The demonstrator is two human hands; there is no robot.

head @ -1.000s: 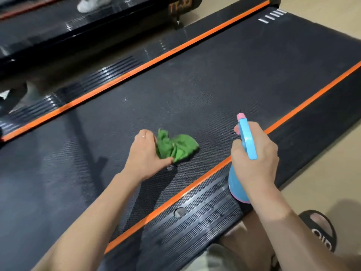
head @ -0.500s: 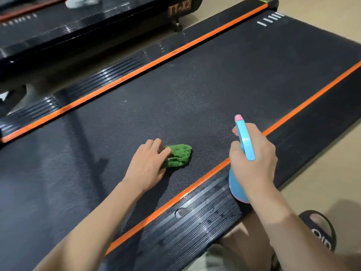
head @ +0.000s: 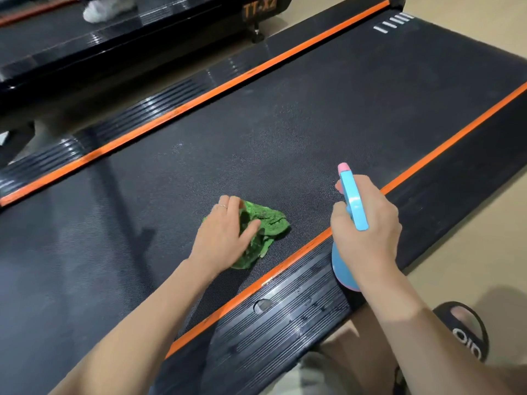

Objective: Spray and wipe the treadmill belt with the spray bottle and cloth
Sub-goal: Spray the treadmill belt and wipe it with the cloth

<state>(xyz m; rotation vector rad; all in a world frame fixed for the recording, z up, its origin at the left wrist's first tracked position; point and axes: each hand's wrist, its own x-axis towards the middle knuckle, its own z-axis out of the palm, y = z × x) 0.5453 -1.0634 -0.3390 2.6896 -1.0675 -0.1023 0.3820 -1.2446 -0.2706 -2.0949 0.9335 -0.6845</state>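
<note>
The treadmill belt (head: 328,109) runs away from me between its two orange stripes, and my green cloth (head: 265,223) lies crumpled on it close to the near orange stripe (head: 299,253), because that edge strip is the part I can reach from where I crouch beside the deck. My left hand (head: 225,235) lies on top of the cloth with the fingers spread and fairly flat, thumb out over the folds, pressing it down rather than bunching it up; I judge that a flat palm keeps more of the fabric against the textured belt as I rub. My right hand (head: 368,223) is wrapped round the neck of the blue spray bottle (head: 353,203), fingers curled in a firm grasp, with its pink nozzle tip pointing out over the belt and its round body hanging down over the ribbed side rail (head: 285,317). I keep it raised and aimed there so I can wet the next patch without putting the cloth down. Faint pale speckles show on the belt beyond the cloth, perhaps spray. My sandalled foot (head: 462,332) rests on the floor off the deck's near side, and a second treadmill (head: 142,32) stands beyond the far rail.
</note>
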